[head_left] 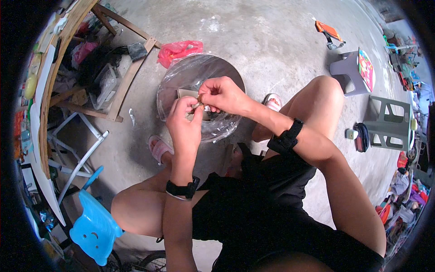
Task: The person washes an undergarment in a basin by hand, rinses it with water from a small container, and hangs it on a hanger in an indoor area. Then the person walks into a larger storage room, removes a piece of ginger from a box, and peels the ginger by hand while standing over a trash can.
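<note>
My left hand (pixel 185 121) and my right hand (pixel 223 96) meet over a round dark-topped stand (pixel 227 68). Between their pinched fingertips is a small brownish-gold piece (pixel 198 105), mostly hidden by the fingers, and its kind is too small to tell. Both hands are closed, thumb against forefinger. Clear plastic film (pixel 168 81) wraps the stand's edge and hangs loosely around it. Under the hands lies a light brown, cardboard-like box or sheet (pixel 183 93), partly covered by them. Each of my wrists has a black strap.
A red plastic bag (pixel 180 51) lies just beyond the stand. To the left are a wooden-framed bench (pixel 131 79) with clutter beneath and a blue plastic chair (pixel 94 226). Grey stools (pixel 392 122) and an orange-handled tool (pixel 328 31) are at the right. My legs flank the stand.
</note>
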Tool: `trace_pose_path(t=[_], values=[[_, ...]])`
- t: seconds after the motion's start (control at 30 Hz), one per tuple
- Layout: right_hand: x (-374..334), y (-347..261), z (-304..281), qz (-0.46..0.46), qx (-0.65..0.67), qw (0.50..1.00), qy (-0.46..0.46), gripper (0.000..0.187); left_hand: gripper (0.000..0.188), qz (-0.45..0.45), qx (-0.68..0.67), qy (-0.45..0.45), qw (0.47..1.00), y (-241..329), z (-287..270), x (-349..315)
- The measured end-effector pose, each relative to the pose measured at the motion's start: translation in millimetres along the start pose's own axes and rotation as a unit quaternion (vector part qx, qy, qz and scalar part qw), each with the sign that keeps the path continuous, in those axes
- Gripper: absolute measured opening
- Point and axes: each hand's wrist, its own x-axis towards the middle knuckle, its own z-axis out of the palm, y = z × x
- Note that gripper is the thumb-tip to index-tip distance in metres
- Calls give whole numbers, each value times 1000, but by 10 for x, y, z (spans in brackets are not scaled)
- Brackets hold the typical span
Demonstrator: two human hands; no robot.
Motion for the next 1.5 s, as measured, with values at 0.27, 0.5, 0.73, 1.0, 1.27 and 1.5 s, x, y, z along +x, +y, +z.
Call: trace_pose_path(t=[0.27, 0.5, 0.73, 1.0, 1.27, 1.5], values=[[44, 49, -7, 29, 73, 996, 31, 8, 20, -33, -85, -34, 995, -45, 5, -10], [40, 123, -13, 8, 36, 997, 66, 9, 26, -71, -101, -74, 990, 2, -5, 22], [48, 168, 27, -16, 23, 995, 94, 16, 26, -97, -74, -108, 987, -85, 39, -14], [48, 136, 64, 77, 48, 990, 110, 14, 24, -34, 44, -60, 997, 50, 97, -61], [16, 17, 80, 181, 129, 966, 130, 19, 23, -22, 80, -64, 995, 18, 142, -70], [8, 53, 60, 176, 165, 962, 131, 19, 21, -38, -26, -62, 997, -125, 158, -60]])
